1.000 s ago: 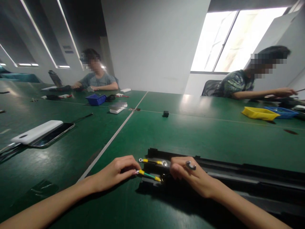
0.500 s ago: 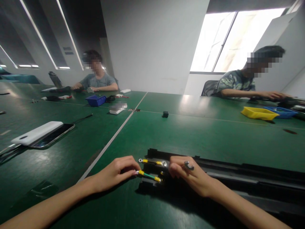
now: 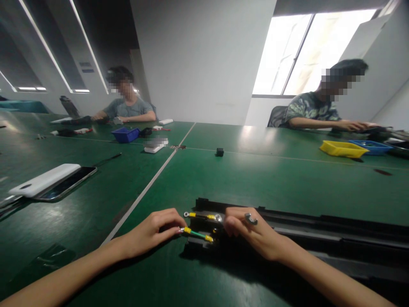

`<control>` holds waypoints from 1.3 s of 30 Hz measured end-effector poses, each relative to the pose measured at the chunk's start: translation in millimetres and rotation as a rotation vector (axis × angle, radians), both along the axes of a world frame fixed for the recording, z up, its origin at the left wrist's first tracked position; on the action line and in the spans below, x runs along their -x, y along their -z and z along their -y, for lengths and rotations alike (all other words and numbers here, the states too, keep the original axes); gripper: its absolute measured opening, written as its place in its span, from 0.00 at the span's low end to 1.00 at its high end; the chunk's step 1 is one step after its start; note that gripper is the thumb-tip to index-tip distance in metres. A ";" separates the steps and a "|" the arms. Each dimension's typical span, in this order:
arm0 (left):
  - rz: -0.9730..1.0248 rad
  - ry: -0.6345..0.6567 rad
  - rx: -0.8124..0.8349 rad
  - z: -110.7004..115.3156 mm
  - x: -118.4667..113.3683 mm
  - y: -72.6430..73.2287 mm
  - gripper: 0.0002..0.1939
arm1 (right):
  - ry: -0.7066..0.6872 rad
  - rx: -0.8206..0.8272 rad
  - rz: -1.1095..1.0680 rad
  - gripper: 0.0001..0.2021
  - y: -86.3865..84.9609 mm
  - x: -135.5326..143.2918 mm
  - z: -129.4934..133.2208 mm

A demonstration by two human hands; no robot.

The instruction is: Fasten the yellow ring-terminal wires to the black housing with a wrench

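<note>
My left hand (image 3: 164, 224) pinches the ring terminal at the near end of a short green wire (image 3: 196, 233) with yellow sleeves. The wire's other end lies at the end of a long black housing (image 3: 297, 226). A second short wire (image 3: 201, 216), dark with yellow sleeves, shows one free ring terminal and one lying on the housing. Above the housing, my right hand (image 3: 247, 230) is closed around an open-end wrench (image 3: 251, 219), whose jaw sticks out beside the thumb. The wrench's other end is hidden by the fingers.
On the green table (image 3: 159, 187) at left lie a white power bank (image 3: 44, 181) and a phone (image 3: 68, 183). A small black block (image 3: 220, 152) stands further back. Blue (image 3: 125, 134) and yellow (image 3: 343, 149) bins are near two people seated across the table.
The whole view has shifted slightly left. Both hands keep their grips and their places at the housing, with no clear movement of wire or wrench.
</note>
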State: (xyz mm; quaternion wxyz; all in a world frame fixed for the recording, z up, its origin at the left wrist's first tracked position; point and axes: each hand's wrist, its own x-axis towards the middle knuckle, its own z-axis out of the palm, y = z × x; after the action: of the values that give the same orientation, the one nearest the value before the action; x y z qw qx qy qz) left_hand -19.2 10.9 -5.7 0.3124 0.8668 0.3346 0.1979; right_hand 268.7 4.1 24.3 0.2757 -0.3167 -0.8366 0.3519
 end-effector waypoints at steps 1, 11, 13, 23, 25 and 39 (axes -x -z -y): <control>-0.001 -0.001 0.001 0.0 0.2 0.1 0.07 | -0.003 0.004 -0.001 0.26 -0.5 0.0 -0.1; 0.010 0.005 -0.008 -0.8 1.0 1.7 0.07 | -0.027 0.069 -0.033 0.26 -0.8 1.4 1.6; 0.010 0.007 -0.008 -0.8 0.8 1.2 0.07 | -0.019 0.072 -0.031 0.26 -0.5 1.0 1.9; 0.010 0.000 0.002 0.4 2.1 1.9 0.07 | -0.042 0.063 -0.045 0.26 0.3 0.8 1.3; 0.008 -0.001 0.000 0.5 1.6 1.4 0.07 | -0.028 0.057 -0.058 0.27 1.0 0.9 1.0; 0.001 -0.002 -0.007 1.5 0.0 -1.0 0.07 | 0.020 0.053 -0.048 0.28 1.7 1.9 -1.1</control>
State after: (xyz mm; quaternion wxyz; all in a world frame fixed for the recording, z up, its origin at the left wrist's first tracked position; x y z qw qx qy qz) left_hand -19.2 9.5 -4.8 0.3095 0.8673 0.3347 0.1999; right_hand 266.8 5.2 22.6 0.2910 -0.3236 -0.8169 0.3785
